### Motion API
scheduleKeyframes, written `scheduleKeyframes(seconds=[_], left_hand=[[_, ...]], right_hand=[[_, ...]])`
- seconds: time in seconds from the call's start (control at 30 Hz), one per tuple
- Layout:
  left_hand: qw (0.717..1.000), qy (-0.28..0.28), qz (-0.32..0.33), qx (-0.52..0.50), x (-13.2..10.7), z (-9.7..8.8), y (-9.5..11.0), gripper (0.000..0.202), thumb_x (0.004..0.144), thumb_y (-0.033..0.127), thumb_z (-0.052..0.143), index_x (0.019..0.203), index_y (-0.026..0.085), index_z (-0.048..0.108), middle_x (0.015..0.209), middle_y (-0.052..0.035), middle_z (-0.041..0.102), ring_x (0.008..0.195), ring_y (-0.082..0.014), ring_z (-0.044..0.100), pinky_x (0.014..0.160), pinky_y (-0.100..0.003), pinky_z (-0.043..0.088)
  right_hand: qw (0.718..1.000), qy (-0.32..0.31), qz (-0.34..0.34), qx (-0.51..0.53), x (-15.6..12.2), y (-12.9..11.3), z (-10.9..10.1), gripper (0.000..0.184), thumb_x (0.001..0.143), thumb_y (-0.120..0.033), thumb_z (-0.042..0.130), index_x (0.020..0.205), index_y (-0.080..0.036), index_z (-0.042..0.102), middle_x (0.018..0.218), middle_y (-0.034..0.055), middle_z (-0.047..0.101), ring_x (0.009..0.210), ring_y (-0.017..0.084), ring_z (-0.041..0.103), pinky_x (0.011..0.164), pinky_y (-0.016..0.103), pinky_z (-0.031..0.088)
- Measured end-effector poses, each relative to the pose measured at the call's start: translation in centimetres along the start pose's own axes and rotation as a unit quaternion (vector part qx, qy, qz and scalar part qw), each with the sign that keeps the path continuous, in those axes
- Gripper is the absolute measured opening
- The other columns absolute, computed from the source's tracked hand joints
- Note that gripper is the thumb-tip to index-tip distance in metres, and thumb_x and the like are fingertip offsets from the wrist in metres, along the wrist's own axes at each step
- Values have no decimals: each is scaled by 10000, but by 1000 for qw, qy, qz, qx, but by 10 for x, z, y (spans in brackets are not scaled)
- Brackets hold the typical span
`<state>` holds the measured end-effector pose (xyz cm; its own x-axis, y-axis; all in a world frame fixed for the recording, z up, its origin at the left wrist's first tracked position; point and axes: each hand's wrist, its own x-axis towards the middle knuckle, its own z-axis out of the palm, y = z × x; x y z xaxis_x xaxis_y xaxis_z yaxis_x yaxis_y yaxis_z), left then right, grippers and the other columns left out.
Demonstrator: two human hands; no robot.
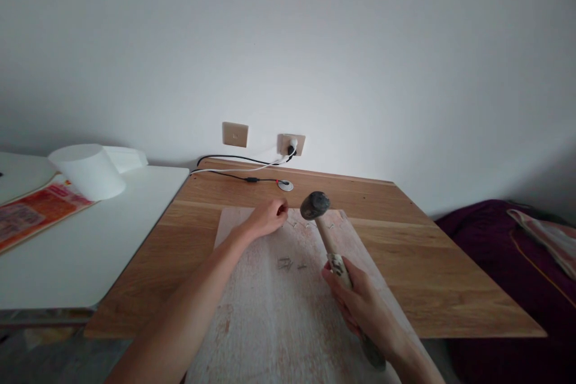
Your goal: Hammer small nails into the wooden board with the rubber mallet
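Observation:
My right hand [355, 294] is wrapped around the handle of a mallet [324, 231]. Its dark head is raised above the far part of a whitish, worn wooden board [256, 306]. My left hand [269, 217] is closed in a pinch near the board's far edge; whatever is between its fingertips is too small or hidden to make out. Just right of those fingers, a few small nails [307, 225] appear to stand in a row across the board. A small pile of loose nails [284, 263] lies on the board between my hands.
The board rests on a wooden table [418, 252] against a white wall. Cables [234, 176] run along the back to a wall socket [291, 144]. On the left, a white table [117, 240] holds a white cylinder [90, 174] and an orange packet [40, 210]. Purple fabric [490, 252] lies right.

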<state>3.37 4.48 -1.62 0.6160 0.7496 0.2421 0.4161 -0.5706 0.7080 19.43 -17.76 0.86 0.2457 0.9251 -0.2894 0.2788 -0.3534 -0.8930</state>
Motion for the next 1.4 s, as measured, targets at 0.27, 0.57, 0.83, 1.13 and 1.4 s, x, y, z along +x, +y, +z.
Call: scheduleKeyframes(seconds=[0.27, 0.57, 0.83, 1.13, 1.4], left_hand=[[1000, -12, 20, 13, -3, 0, 0, 137, 849, 77, 559, 806, 180, 638, 688, 22, 614, 643, -128, 543, 626, -234, 349], [999, -13, 21, 45, -9, -4, 10, 171, 844, 55, 531, 817, 178, 647, 733, -1, 650, 678, -138, 567, 651, -240, 371], [991, -96, 83, 43, -56, -17, 27, 189, 794, 68, 594, 917, 174, 690, 869, -35, 707, 778, -161, 640, 745, -257, 452], [979, -146, 86, 117, -76, -17, 44, 79, 820, 132, 676, 848, 196, 713, 918, -32, 698, 849, -183, 645, 779, -274, 443], [978, -145, 87, 123, -74, -9, 47, 110, 770, 83, 643, 779, 188, 673, 850, -21, 698, 808, -176, 637, 730, -259, 413]], right_hand=[[996, 24, -73, -45, -15, 10, -34, 486, 960, -703, 501, 853, -230, 502, 502, -98, 424, 406, 61, 364, 420, 191, 340], [987, 23, -102, -123, -10, -10, -62, 439, 1002, -654, 459, 867, -237, 478, 573, -83, 415, 491, 82, 389, 478, 215, 347], [968, 24, -119, -218, 0, -5, -67, 423, 977, -584, 530, 751, -234, 461, 649, -44, 488, 594, 109, 433, 585, 255, 339], [961, -33, -104, -255, 18, 22, -54, 344, 953, -472, 508, 710, -229, 516, 651, 13, 614, 626, 170, 541, 644, 298, 345], [959, -61, -76, -265, 13, 7, -55, 281, 957, -402, 505, 732, -234, 494, 585, -8, 574, 522, 143, 526, 548, 264, 360]])
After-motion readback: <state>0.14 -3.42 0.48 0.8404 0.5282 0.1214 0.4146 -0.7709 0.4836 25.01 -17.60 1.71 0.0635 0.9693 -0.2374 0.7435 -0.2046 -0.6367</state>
